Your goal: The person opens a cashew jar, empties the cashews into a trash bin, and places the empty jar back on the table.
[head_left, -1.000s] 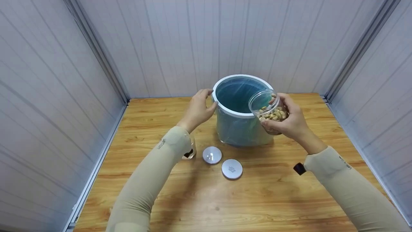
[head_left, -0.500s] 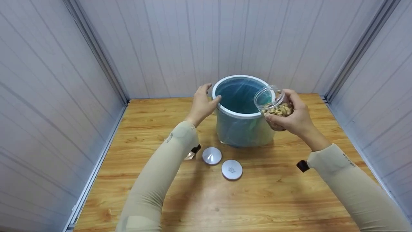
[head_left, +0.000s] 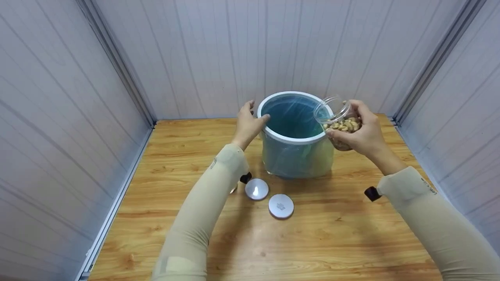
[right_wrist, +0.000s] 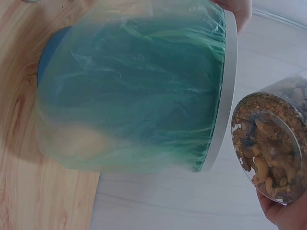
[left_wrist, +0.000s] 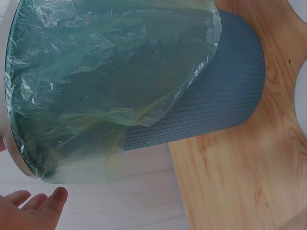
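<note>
In the head view my right hand (head_left: 369, 134) grips a clear open-mouthed jar (head_left: 340, 145), tilted with its mouth toward a trash can (head_left: 299, 158). Cashew-like nuts fill its lower part; in the right wrist view fine brown crumbs show along the jar (right_wrist: 268, 143) base as well. The jar is above the can's right rim. On the opposite side is my left hand (head_left: 249, 124), its thumb at the white rim and its fingers loosely spread outside. Blue-grey and ribbed, the can (left_wrist: 230, 91) wears a thin greenish bag (left_wrist: 120, 62) folded over its rim.
Two round silvery-white lids, a shiny one (head_left: 257, 189) and a printed one (head_left: 281, 205), lie on the wooden table (head_left: 312, 242) in front of the can. A clear object (head_left: 233, 190) is mostly hidden by the left sleeve. Pale panel walls (head_left: 203, 58) enclose the table.
My right hand has moved the jar up and to the right, from over the can's opening toward its right rim. The left hand has shifted slightly right along the rim.
</note>
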### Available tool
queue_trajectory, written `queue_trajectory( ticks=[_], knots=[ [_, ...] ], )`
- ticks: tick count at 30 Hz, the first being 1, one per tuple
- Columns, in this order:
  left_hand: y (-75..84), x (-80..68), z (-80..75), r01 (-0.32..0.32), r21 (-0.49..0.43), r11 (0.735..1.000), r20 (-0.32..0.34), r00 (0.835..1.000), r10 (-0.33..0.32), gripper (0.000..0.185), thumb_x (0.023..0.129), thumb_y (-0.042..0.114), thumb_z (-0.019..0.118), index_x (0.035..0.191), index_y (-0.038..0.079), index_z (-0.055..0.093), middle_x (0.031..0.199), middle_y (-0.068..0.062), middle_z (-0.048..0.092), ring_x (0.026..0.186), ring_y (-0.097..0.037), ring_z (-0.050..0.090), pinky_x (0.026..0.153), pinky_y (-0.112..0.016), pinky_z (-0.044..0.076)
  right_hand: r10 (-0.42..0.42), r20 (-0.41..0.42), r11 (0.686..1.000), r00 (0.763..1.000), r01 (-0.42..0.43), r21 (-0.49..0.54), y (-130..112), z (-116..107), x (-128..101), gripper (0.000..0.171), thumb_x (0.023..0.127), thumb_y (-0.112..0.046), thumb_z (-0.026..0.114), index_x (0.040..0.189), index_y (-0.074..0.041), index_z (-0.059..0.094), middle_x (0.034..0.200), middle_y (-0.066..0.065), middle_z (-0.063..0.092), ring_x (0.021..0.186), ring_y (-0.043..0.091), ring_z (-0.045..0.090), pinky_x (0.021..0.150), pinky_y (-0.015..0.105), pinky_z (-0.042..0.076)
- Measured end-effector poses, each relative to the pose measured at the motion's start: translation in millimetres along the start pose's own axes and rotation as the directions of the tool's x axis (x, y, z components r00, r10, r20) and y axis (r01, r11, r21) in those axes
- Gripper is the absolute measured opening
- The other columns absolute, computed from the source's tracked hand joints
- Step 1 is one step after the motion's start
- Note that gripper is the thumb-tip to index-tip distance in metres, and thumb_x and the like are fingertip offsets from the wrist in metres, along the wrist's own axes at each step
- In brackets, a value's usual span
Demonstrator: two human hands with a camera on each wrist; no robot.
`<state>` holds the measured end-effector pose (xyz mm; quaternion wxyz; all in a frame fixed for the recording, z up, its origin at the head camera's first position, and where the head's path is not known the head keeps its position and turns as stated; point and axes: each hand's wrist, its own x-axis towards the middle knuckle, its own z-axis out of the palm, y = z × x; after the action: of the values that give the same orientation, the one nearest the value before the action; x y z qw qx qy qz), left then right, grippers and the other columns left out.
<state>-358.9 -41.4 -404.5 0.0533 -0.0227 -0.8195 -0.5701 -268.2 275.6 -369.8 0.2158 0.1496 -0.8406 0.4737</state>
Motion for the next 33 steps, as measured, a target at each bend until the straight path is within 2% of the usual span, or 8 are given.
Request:
queue_trajectory(
  ticks=[5,12,19,24,27,30,33],
  knots=[
    [0.7,2.9,6.9,0.022,-0.037,0.999,-0.003,1.0,-0.022,0.077,0.1,0.02,0.076,0.166,0.003,0.039,0.169,-0.018,0.046,0.155,-0.035,0.048,0.125,-0.046,0.046,0.013,0.015,0.999,1.0,-0.012,-0.036,1,-6,6,0.077,0.08,-0.014,0.097,0.146,-0.004,0.058,0.127,0.016,0.065,0.111,0.017,0.058,0.091,0.014,0.048],
    [-1.1,1.2,16.3,0.024,-0.058,0.998,-0.002,1.0,-0.024,0.075,0.1,0.012,0.074,0.166,0.001,0.038,0.164,-0.019,0.05,0.151,-0.034,0.052,0.126,-0.046,0.045,0.024,0.035,0.997,0.999,-0.021,-0.073,5,-9,14,0.077,0.083,-0.02,0.096,0.147,-0.005,0.056,0.128,0.016,0.065,0.11,0.017,0.058,0.087,0.012,0.049],
    [-5.8,3.8,18.0,0.015,-0.062,0.998,-0.027,0.999,-0.017,0.065,0.098,-0.002,0.063,0.161,-0.002,0.045,0.158,-0.019,0.057,0.146,-0.032,0.057,0.124,-0.045,0.048,0.035,0.069,0.99,0.997,-0.025,-0.139,4,-12,22,0.079,0.084,-0.025,0.095,0.15,-0.007,0.054,0.129,0.02,0.064,0.107,0.02,0.056,0.079,0.009,0.046],
    [-6.5,4.6,19.5,-0.006,-0.078,0.997,-0.055,0.998,0.001,0.065,0.095,-0.007,0.058,0.159,-0.006,0.046,0.157,-0.022,0.057,0.145,-0.033,0.057,0.123,-0.043,0.048,0.03,0.093,0.983,0.995,-0.013,-0.181,5,-14,27,0.08,0.084,-0.026,0.095,0.149,-0.006,0.054,0.129,0.021,0.063,0.108,0.025,0.058,0.079,0.011,0.044],
    [-5.9,3.9,21.4,-0.009,-0.084,0.996,-0.068,0.998,0.004,0.064,0.095,-0.007,0.055,0.159,-0.007,0.046,0.156,-0.023,0.058,0.146,-0.033,0.057,0.124,-0.042,0.048,0.043,0.111,0.978,0.993,-0.019,-0.21,5,-16,30,0.081,0.083,-0.029,0.096,0.149,-0.007,0.054,0.13,0.02,0.063,0.112,0.028,0.06,0.085,0.018,0.046],
    [-4.9,3.1,22.9,0.005,-0.087,0.996,-0.076,0.997,-0.011,0.064,0.095,-0.008,0.055,0.159,-0.006,0.046,0.157,-0.022,0.057,0.147,-0.033,0.056,0.125,-0.043,0.047,0.068,0.141,0.973,0.988,-0.035,-0.229,5,-18,32,0.083,0.083,-0.033,0.096,0.15,-0.008,0.053,0.134,0.021,0.063,0.116,0.033,0.061,0.094,0.035,0.052],
    [-3.3,3.3,24.1,0.031,-0.082,0.996,-0.073,0.997,-0.037,0.064,0.097,-0.007,0.056,0.16,-0.004,0.046,0.159,-0.021,0.056,0.148,-0.033,0.056,0.125,-0.043,0.046,0.091,0.16,0.968,0.983,-0.049,-0.247,5,-20,35,0.086,0.082,-0.037,0.097,0.151,-0.01,0.053,0.136,0.021,0.063,0.119,0.037,0.062,0.096,0.049,0.052]
  ],
)
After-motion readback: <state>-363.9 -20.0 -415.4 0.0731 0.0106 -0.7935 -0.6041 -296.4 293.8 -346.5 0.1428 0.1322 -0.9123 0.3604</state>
